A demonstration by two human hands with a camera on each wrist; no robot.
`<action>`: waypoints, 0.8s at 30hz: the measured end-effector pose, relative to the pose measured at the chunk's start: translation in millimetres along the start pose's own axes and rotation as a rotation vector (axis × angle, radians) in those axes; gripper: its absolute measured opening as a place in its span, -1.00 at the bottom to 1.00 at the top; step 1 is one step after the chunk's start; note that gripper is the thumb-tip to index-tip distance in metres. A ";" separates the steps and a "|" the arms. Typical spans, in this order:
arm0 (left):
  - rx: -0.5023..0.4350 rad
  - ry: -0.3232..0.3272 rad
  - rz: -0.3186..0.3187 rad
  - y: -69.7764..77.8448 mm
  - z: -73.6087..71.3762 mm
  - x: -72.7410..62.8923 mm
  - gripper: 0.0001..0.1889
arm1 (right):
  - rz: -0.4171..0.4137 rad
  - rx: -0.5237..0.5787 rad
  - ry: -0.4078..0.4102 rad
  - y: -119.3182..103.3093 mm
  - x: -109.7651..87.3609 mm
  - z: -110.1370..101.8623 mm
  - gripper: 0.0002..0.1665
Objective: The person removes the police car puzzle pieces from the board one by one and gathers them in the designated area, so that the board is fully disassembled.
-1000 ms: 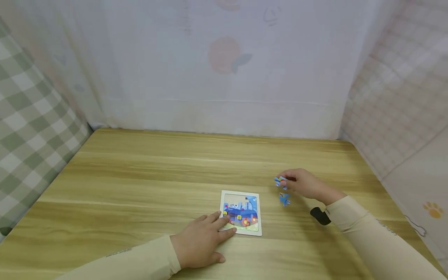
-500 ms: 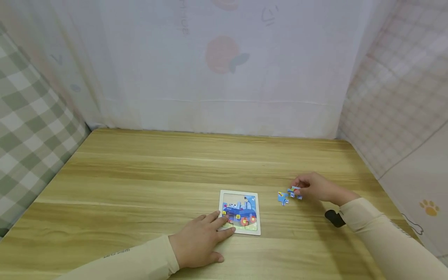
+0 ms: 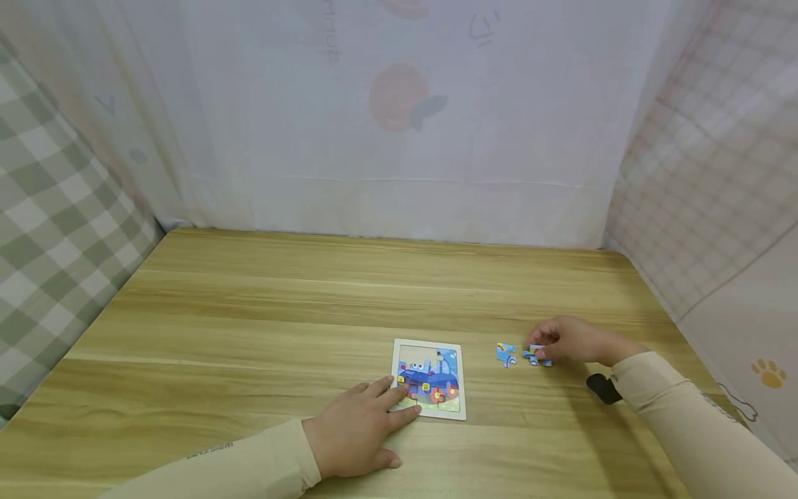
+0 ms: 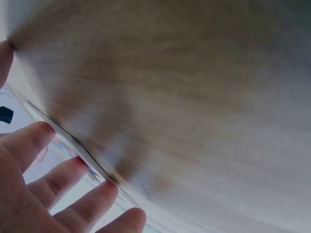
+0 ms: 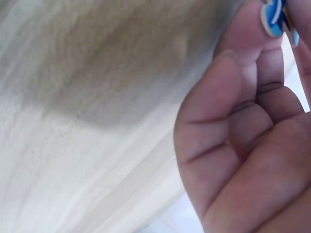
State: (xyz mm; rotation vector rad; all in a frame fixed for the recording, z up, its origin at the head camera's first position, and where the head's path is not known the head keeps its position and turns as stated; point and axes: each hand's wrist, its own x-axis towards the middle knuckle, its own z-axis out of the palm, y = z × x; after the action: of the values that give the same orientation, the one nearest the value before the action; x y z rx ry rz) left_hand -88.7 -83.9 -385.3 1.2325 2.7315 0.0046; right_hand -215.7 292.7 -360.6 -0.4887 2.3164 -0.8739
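In the head view my left hand (image 3: 358,430) lies with spread fingers across the lower left of a white-framed jigsaw puzzle (image 3: 430,344) that pictures a blue vehicle with eyes. The left wrist view has those fingertips along the edge of the puzzle frame (image 4: 80,148). To the right, my right hand (image 3: 573,339) pinches a blue puzzle piece (image 3: 537,355) between thumb and fingers, low over the table. A corner of that piece (image 5: 273,19) shows between the fingertips in the right wrist view. Just left of it a second blue puzzle piece (image 3: 506,355) lies on the wood.
The wooden table (image 3: 299,298) reaches back to a pale printed curtain (image 3: 280,125). Green checked cloth (image 3: 50,229) hangs on the left, and a grid-patterned cloth (image 3: 717,138) on the right. A black object (image 3: 603,388) sits at my right wrist.
My right hand has carried its puzzle piece rightward and lower, from above the second piece to beside it. The left hand has stayed on the puzzle.
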 end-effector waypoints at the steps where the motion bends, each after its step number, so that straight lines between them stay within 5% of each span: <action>1: 0.001 0.002 0.001 -0.1 0.3 0.1 -0.33 | -0.001 -0.006 -0.005 0.5 -0.3 -0.6 -0.79; 14: 0.002 0.004 0.002 -0.2 1.2 0.3 -0.34 | 0.000 -0.090 0.031 3.4 -1.9 -0.9 -0.79; 24: 0.007 0.002 -0.003 0.1 1.2 0.4 -0.34 | -0.015 -0.313 0.232 -34.0 10.8 18.4 -0.63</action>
State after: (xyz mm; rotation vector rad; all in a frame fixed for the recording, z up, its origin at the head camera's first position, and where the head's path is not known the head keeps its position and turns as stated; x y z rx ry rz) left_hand -88.6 -83.6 -386.5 1.2309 2.7377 -0.0035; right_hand -207.6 254.2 -352.6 -0.5602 2.6840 -0.6019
